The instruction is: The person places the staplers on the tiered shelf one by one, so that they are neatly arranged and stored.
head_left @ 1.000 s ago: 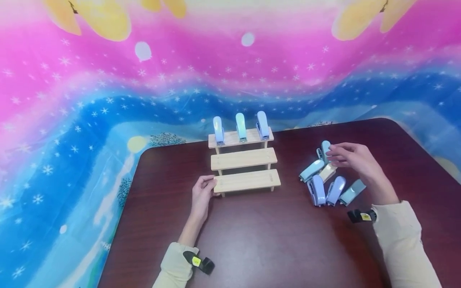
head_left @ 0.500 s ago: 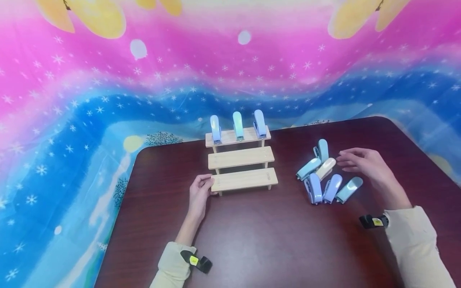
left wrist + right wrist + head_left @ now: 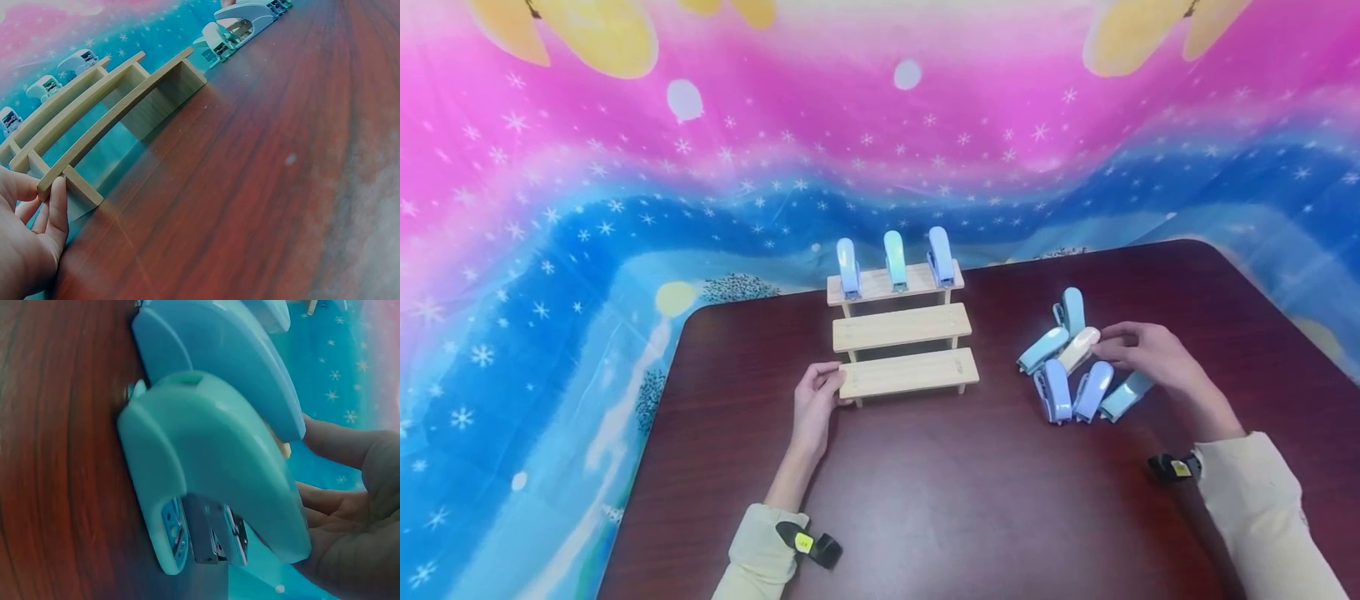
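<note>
My left hand pinches the left end of the lowest board of a three-tier wooden stand, thumb and fingers on either face of it in the left wrist view. A blue stapler, a mint stapler and a periwinkle stapler stand on the top tier. To the right lies a loose group of staplers. My right hand reaches in there, its loosely bent fingers right at the end of a cream stapler. In the right wrist view a teal stapler and a blue one hide the fingertips.
Around the cream stapler lie a light-blue stapler, a teal one, two periwinkle ones and a green-blue one. The dark wooden table backs onto a printed cloth.
My right hand has left the teal stapler at the back, swung right, then come down and left to the cream stapler. My left hand keeps its hold on the stand.
</note>
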The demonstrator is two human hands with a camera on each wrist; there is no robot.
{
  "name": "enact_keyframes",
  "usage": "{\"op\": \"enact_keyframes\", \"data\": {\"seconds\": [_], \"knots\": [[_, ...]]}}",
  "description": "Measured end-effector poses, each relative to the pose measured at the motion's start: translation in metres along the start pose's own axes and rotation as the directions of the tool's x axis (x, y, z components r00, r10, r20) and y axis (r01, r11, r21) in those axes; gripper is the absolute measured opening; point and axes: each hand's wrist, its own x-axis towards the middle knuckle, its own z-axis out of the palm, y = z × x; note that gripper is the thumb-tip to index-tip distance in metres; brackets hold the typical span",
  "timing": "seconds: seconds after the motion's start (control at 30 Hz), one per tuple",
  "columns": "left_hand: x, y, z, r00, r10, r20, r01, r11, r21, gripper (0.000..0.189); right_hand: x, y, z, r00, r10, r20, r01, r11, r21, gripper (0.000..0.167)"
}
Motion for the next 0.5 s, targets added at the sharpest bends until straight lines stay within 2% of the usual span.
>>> {"op": "enact_keyframes", "data": {"seconds": [0.13, 0.3, 0.4, 0.5], "knots": [[-0.0009, 0.0001, 0.0003, 1.0, -0.005, 0.0, 0.005, 1.0, 0.0, 0.024, -0.002, 0.0008, -0.0006, 0.997, -0.011, 0.074, 0.015, 0.998, -0.063, 0.067], [-0.0018, 0.0006, 0.0005, 1.0, -0.006, 0.004, 0.006, 1.0, 0.004, 0.024, -0.0051, 0.0007, -0.0009, 0.981, -0.05, 0.186, 0.075, 0.989, -0.128, 0.065], [-0.0018, 0.0008, 0.0004, 1.0, -0.003, -0.002, 0.003, 1.0, -0.002, 0.023, -0.0063, 0.0, -0.0022, 0.974, -0.092, 0.209, 0.125, 0.981, -0.148, 0.061], [-0.0014, 0.0003, 0.0007, 1.0, -0.003, 0.004, 0.003, 1.0, -0.006, 0.023, -0.0075, 0.0008, -0.0062, 0.976, -0.116, 0.182, 0.144, 0.978, -0.15, 0.052]]}}
